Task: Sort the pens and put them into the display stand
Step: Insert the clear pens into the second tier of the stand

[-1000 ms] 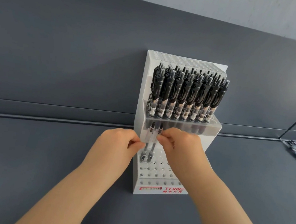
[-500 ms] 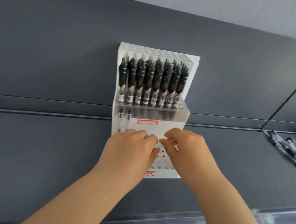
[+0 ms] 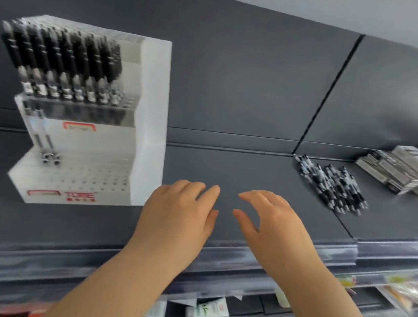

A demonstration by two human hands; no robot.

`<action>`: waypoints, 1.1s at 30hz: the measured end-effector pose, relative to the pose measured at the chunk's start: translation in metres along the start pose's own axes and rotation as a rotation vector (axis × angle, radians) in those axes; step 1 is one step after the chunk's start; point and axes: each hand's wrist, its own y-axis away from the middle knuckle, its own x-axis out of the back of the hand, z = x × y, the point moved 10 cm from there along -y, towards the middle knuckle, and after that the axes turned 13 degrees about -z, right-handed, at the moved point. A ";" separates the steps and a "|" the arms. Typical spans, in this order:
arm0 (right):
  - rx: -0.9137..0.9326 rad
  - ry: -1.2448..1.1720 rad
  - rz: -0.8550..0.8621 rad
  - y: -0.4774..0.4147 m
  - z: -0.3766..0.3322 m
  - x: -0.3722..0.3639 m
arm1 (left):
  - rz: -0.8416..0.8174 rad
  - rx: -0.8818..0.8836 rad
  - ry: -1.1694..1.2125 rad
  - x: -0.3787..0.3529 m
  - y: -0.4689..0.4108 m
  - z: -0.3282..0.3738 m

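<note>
While the display stand [image 3: 149, 126] is standing at the left of the shelf [image 3: 227, 170], both hands are hovering above the shelf just beside it: the left hand [image 3: 178, 214] and right hand [image 3: 270, 224] are showing fingers loosely spread, gripping nothing. The loose pens [image 3: 334, 184] are lying heaped well to the right.

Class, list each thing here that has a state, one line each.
Left hand: open, empty.
Right hand: open, empty.
Stand: upright, top tier filled, lower tier mostly unfilled.
Two pens: standing in lower tier.
Loose pens: piled flat on shelf.
</note>
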 end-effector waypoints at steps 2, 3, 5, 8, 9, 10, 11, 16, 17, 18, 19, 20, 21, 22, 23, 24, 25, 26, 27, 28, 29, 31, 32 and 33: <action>-0.011 0.002 -0.010 0.012 0.024 0.002 | -0.012 -0.002 -0.004 -0.008 -0.003 0.023; -0.016 0.002 -0.018 0.017 0.034 0.002 | -0.019 -0.001 -0.008 -0.012 -0.005 0.032; -0.019 -0.005 -0.033 0.025 0.050 0.003 | -0.039 0.004 -0.011 -0.019 -0.010 0.046; -0.032 -0.014 -0.051 0.030 0.072 0.003 | -0.060 0.020 -0.017 -0.029 -0.019 0.060; -0.043 -0.022 -0.053 0.030 0.079 0.002 | -0.067 0.021 -0.016 -0.033 -0.024 0.063; -0.055 -0.029 -0.054 0.029 0.086 0.002 | -0.075 0.017 -0.014 -0.038 -0.028 0.066; -0.065 -0.033 -0.055 0.026 0.092 0.001 | -0.084 0.011 -0.012 -0.043 -0.034 0.068; -0.092 -0.029 -0.056 0.004 0.110 0.000 | -0.106 0.006 0.039 -0.060 -0.066 0.063; -0.096 -0.025 -0.055 0.000 0.113 0.001 | -0.100 0.007 0.049 -0.062 -0.073 0.061; -0.102 -0.020 -0.053 -0.005 0.115 0.003 | -0.093 0.007 0.057 -0.063 -0.080 0.059; -0.109 -0.014 -0.049 -0.009 0.119 0.004 | -0.087 0.005 0.065 -0.065 -0.087 0.057; -0.117 -0.009 -0.043 -0.013 0.123 0.006 | -0.080 0.000 0.074 -0.068 -0.093 0.057; -0.126 -0.008 -0.036 -0.017 0.127 0.007 | -0.074 -0.005 0.085 -0.072 -0.100 0.056; -0.137 -0.010 -0.028 -0.020 0.132 0.008 | -0.069 -0.013 0.098 -0.076 -0.105 0.057; -0.150 -0.014 -0.018 -0.022 0.137 0.008 | -0.063 -0.024 0.112 -0.081 -0.110 0.058; -0.163 -0.019 -0.009 -0.024 0.143 0.007 | -0.056 -0.035 0.123 -0.086 -0.115 0.059; -0.177 -0.024 -0.005 -0.024 0.150 0.006 | -0.058 -0.044 0.127 -0.092 -0.119 0.062; -0.192 -0.036 -0.013 -0.024 0.156 0.003 | -0.063 -0.051 0.126 -0.096 -0.123 0.065; -0.201 -0.049 -0.025 -0.024 0.164 0.002 | -0.073 -0.051 0.123 -0.100 -0.128 0.067; -0.207 -0.058 -0.033 -0.026 0.172 0.003 | -0.075 -0.046 0.115 -0.101 -0.134 0.070; -0.215 -0.063 -0.030 -0.027 0.181 0.007 | -0.079 -0.041 0.105 -0.103 -0.141 0.073; -0.246 -0.078 -0.002 -0.032 0.206 0.017 | -0.095 -0.058 0.092 -0.110 -0.154 0.085; -0.262 -0.090 0.014 -0.034 0.220 0.022 | -0.105 -0.069 0.091 -0.115 -0.161 0.091; -0.275 -0.099 0.028 -0.037 0.233 0.026 | -0.119 -0.075 0.090 -0.119 -0.169 0.098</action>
